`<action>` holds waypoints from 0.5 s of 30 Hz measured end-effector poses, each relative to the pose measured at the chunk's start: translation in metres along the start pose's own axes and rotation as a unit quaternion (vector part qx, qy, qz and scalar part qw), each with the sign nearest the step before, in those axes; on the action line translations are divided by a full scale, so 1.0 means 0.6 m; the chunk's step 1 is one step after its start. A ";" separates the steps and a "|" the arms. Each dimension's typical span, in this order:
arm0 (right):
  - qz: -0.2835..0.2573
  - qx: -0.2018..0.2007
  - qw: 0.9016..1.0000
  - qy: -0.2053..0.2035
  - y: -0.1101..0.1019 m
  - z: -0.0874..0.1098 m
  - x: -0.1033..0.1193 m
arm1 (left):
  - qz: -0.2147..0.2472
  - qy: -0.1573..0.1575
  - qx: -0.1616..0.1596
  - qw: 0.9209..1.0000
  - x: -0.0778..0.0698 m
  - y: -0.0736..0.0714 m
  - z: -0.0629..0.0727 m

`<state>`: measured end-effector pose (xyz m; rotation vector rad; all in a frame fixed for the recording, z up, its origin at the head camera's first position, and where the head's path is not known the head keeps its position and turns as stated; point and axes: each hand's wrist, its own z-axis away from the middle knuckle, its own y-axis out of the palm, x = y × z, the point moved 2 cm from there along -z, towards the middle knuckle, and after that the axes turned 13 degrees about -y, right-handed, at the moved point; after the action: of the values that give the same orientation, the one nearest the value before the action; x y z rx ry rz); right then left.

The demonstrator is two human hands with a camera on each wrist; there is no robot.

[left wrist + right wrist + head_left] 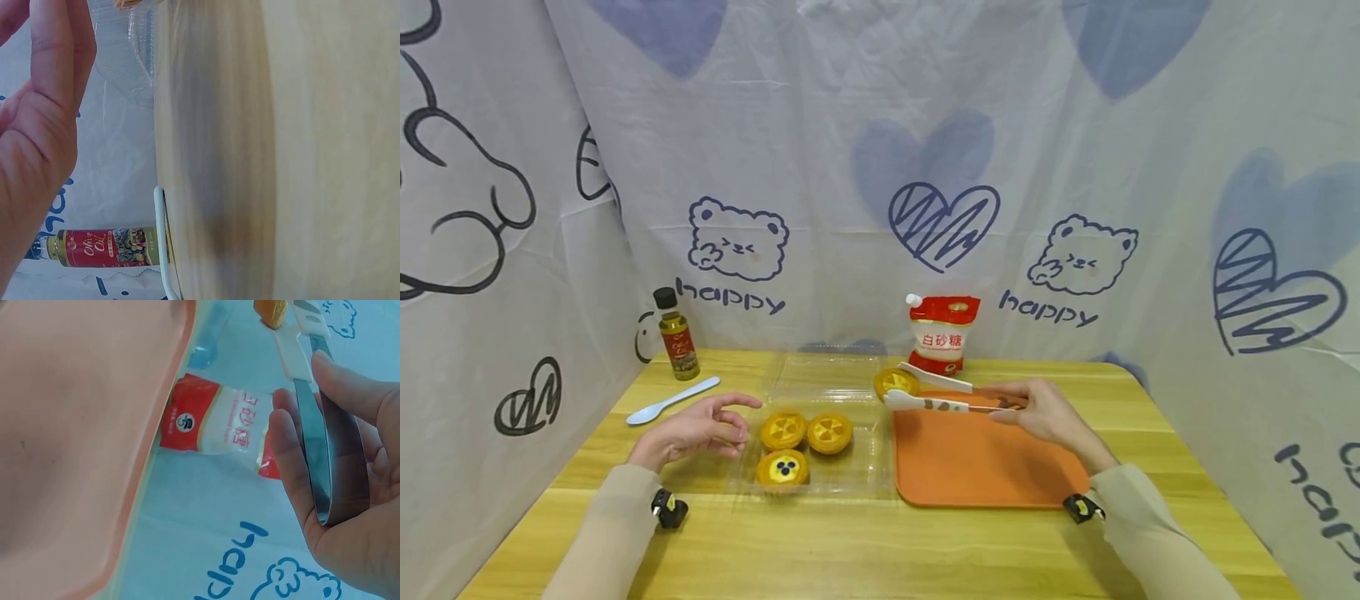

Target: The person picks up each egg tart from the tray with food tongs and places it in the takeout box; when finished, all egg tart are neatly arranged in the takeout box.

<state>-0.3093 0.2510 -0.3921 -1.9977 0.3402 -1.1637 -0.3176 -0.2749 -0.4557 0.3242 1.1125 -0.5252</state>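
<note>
My right hand grips a pair of metal tongs with white tips. Between those tips is an egg tart, held above the border of the orange tray and the clear plastic container. Inside the container sit two tarts with a wedge pattern, a left one and a right one, plus a tart with dark berries in front. My left hand hovers at the container's left side, fingers loosely bent and holding nothing.
A pale blue spoon lies at the left, in front of an olive oil bottle. Behind the tray stands a red and white sugar bag. The container's clear lid is folded open toward the printed curtain.
</note>
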 end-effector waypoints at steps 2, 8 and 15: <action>-0.012 0.011 1.000 -0.005 0.000 0.000 0.006 | -0.001 0.001 0.002 1.000 0.001 0.000 -0.001; -0.024 0.039 0.999 -0.017 0.004 -0.004 0.024 | 0.000 -0.001 0.000 1.000 0.001 0.003 0.000; -0.014 0.075 0.996 -0.043 0.014 -0.016 0.042 | 0.002 -0.002 0.000 1.000 -0.002 0.005 0.002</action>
<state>-0.3019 0.2263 -0.3801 -1.9185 0.1767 -1.0842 -0.3155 -0.2729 -0.4543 0.3247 1.1089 -0.5226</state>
